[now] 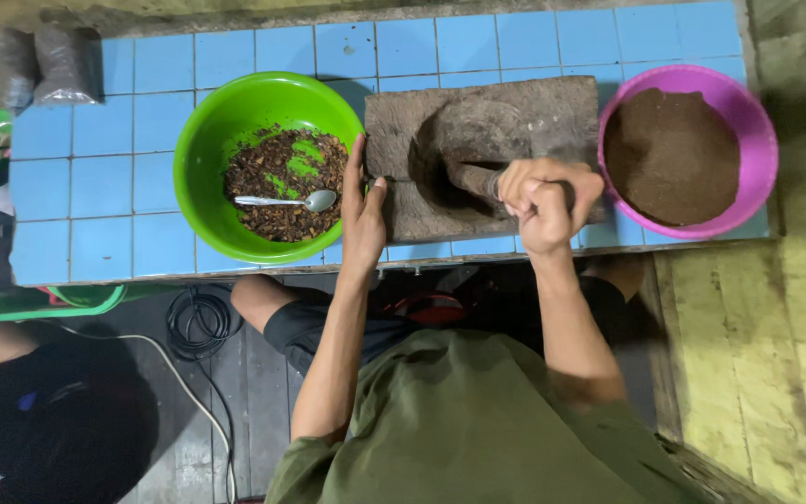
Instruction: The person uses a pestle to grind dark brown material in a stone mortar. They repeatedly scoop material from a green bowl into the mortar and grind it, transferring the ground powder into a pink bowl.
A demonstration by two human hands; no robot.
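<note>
My right hand (pixel 545 198) is clenched around the pestle (pixel 471 177); its long axis runs left and away into the stone mortar (pixel 478 159); my left hand (pixel 363 210), flat and empty, steadies the mortar's left edge.

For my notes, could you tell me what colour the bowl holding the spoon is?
The bowl is bright green, seen in the head view.

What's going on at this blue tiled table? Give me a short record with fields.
Surface: blue tiled table
Left hand: flat against the left edge of the stone mortar
Right hand: gripping the pestle, which rests in the mortar's hollow
Green bowl: dark coarse bits and a metal spoon
Pink bowl: fine brown powder
</note>
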